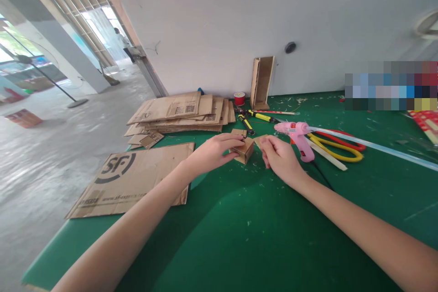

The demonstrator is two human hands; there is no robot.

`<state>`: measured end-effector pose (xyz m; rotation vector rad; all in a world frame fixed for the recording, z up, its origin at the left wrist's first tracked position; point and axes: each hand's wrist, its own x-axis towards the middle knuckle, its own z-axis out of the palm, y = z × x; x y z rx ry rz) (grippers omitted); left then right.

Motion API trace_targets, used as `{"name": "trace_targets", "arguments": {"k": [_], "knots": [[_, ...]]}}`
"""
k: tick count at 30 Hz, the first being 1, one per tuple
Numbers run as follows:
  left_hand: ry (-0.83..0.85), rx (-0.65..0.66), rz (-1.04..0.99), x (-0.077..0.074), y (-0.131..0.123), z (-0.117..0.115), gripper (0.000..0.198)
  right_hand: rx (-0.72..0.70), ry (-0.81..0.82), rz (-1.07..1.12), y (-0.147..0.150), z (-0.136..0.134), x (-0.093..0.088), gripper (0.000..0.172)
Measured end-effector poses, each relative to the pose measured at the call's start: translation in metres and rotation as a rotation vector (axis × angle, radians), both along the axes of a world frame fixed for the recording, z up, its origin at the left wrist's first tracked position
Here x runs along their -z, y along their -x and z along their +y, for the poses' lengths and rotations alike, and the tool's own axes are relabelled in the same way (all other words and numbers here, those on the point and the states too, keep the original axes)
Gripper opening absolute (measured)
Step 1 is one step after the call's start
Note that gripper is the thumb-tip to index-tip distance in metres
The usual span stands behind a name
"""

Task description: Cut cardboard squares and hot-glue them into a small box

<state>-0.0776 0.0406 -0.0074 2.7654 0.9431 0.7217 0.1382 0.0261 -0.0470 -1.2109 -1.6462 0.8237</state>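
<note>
A small cardboard box (247, 151) stands on the green tabletop near the middle of the view. My left hand (219, 151) grips it from the left, fingers over its top and thumb low on its near side. Just right of the box, my right hand (278, 157) is closed on a small cardboard piece (260, 139), pinched between thumb and fingers; part of the piece is hidden by the hand. Close by on the right is a pink hot glue gun (298, 134) with a long clear glue stick (372, 145) sticking out of its back.
Flat cardboard sheets (164, 109) are stacked at the back left, with a large printed cardboard sheet (137, 178) in front. Yellow-handled pliers (245, 123), a red spool (239, 98) and an upright cardboard trough (263, 83) stand towards the wall. Scissors (338, 146) lie right.
</note>
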Motion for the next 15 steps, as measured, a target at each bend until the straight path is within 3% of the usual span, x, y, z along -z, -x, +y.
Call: {"name": "trace_targets", "arguments": {"k": [4,9,12,15], "knots": [[0.042,-0.047,-0.002,0.001,0.001,0.001,0.036,-0.014,0.051,0.030,0.000,0.001,-0.003,0.024],[0.050,-0.024,-0.001,-0.002,0.002,0.000,0.027,-0.054,0.082,0.066,0.001,0.002,-0.001,0.022],[0.009,-0.094,-0.010,-0.004,-0.004,-0.006,0.044,-0.025,0.044,0.037,0.001,0.002,0.000,0.030],[0.020,-0.254,0.000,-0.002,-0.014,-0.013,0.068,-0.020,0.028,-0.025,0.000,0.002,-0.001,0.034]]}}
